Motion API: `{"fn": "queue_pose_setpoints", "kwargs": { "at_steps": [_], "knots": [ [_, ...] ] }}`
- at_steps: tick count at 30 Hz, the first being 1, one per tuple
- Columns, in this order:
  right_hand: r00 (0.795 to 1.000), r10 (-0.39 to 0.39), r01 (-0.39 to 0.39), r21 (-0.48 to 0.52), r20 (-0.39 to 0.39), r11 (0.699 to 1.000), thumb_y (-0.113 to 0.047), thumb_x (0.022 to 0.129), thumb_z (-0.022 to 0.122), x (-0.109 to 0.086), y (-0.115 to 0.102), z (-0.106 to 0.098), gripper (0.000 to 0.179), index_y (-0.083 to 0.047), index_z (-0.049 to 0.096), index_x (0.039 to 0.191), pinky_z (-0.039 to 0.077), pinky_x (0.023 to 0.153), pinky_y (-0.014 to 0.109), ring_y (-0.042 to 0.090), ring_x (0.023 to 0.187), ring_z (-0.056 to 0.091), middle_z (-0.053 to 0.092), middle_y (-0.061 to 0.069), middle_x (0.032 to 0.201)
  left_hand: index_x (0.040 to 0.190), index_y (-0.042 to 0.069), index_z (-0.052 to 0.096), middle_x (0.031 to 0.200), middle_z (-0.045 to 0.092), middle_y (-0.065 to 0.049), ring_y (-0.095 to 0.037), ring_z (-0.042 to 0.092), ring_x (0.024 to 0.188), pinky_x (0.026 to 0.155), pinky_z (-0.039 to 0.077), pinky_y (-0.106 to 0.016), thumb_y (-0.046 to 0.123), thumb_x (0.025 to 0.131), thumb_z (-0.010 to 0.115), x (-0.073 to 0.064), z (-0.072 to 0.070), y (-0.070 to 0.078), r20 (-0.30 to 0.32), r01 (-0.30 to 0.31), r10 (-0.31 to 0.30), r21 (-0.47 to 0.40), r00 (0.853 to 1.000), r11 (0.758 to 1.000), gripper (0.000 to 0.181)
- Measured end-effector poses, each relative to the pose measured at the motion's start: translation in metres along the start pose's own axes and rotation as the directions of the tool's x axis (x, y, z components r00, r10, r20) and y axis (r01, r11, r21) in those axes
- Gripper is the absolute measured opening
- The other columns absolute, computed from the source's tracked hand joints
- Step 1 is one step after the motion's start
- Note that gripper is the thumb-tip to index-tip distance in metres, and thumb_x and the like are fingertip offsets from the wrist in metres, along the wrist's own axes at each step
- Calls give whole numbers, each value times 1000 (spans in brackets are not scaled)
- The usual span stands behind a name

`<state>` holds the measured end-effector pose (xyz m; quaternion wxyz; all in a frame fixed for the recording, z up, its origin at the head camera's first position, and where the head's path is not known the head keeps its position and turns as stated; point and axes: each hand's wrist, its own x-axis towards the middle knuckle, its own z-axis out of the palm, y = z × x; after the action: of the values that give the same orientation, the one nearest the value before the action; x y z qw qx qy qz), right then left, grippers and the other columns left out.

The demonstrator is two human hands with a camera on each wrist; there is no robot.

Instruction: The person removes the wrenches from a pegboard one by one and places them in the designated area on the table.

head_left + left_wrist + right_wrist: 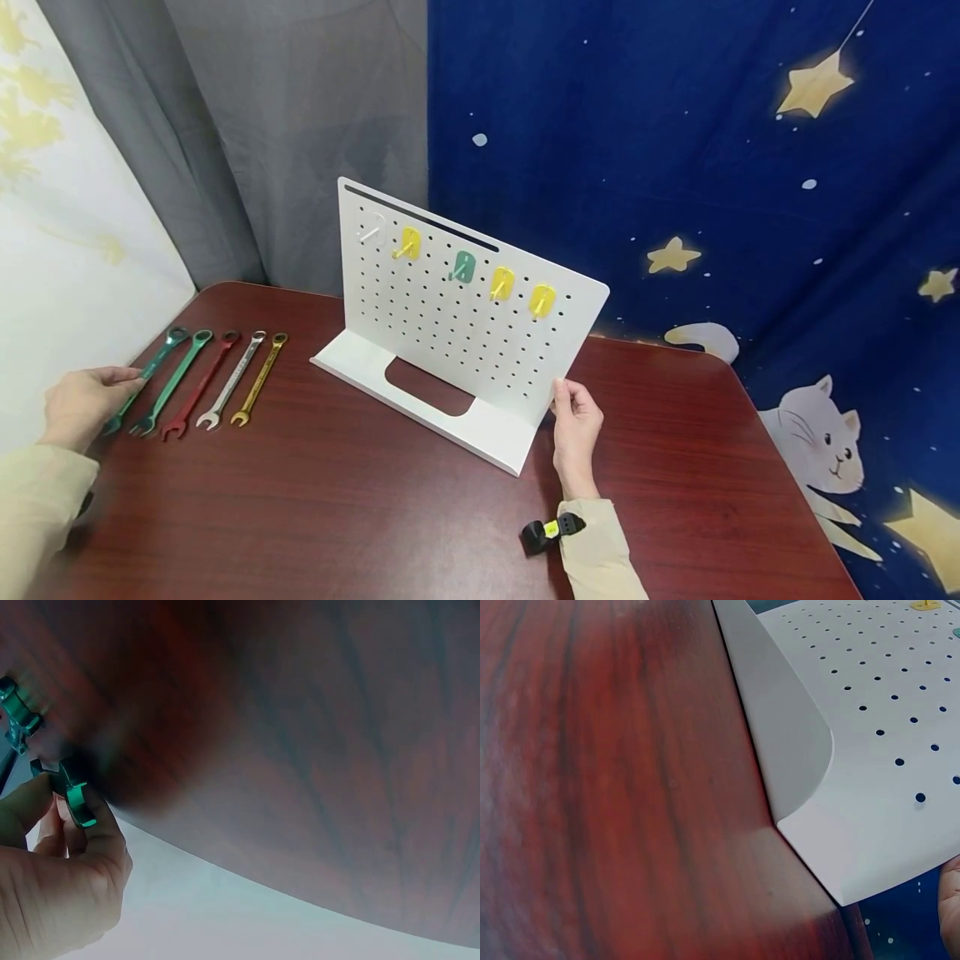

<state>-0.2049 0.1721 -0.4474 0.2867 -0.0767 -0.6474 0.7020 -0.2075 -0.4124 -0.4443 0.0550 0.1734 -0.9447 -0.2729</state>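
At the left of the head view, my left hand (86, 404) pinches a teal combination wrench (157, 358), the leftmost in a row of wrenches. The left wrist view shows thumb and fingers around the wrench's metallic green end (78, 804). Beside it lie a green wrench (176, 379), a red wrench (201, 387), a silver wrench (236, 383) and a gold wrench (261, 379). My right hand (576, 433) holds the lower right edge of a white pegboard stand (577, 312), thumb on the front face. Only a sliver of that hand appears in the right wrist view.
Across the pegboard's upper part sit a clear hook (372, 229), a green hook (465, 268) and several yellow ones, such as the yellow hook (542, 302) at right. The stand's base has a wide cutout. Curtains hang behind the dark red table (337, 517).
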Motion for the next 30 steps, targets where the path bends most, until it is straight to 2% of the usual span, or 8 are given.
{"fn": "queue_pose_setpoints", "kwargs": {
  "at_steps": [11, 15, 20, 30],
  "knots": [
    [1000, -4, 3, 18, 19, 1000, -11, 91, 62, 2, 0, -1, 26, 15, 61, 89, 52, 66, 19, 4, 64, 53, 58, -8, 67, 108, -12, 57, 114, 52, -37, -55, 39, 106, 86, 29, -59, 20, 90, 56, 2, 2, 0, -13, 44, -44, -2, 999, 999, 37],
    [1000, 5, -5, 8, 21, 1000, -7, 91, 61, -1, -9, 0, 24, 17, 60, 89, 50, 64, 16, 1, 63, 51, 57, -7, 66, 107, -12, 58, 112, 54, -37, -54, 39, 106, 89, 27, -60, 19, 91, 56, 1, 2, 1, -24, 45, -45, 3, 999, 999, 36],
    [999, -10, 10, 1, 33, 1000, -7, 92, 60, -7, -24, 2, 25, 19, 58, 89, 48, 63, 14, -1, 63, 50, 56, -6, 65, 107, -12, 57, 114, 52, -37, -55, 35, 107, 88, 27, -60, 19, 91, 56, -1, 3, 3, -25, 89, -88, 11, 996, 996, 35],
    [1000, 12, -12, -5, 22, 1000, -7, 91, 60, -8, -25, 3, 25, 18, 58, 88, 48, 62, 15, 0, 62, 49, 55, -2, 65, 110, -14, 57, 112, 54, -36, -52, 39, 106, 87, 31, -60, 18, 92, 56, -1, 5, 4, -28, 117, -116, 7, 993, 993, 36]
  ]
}}
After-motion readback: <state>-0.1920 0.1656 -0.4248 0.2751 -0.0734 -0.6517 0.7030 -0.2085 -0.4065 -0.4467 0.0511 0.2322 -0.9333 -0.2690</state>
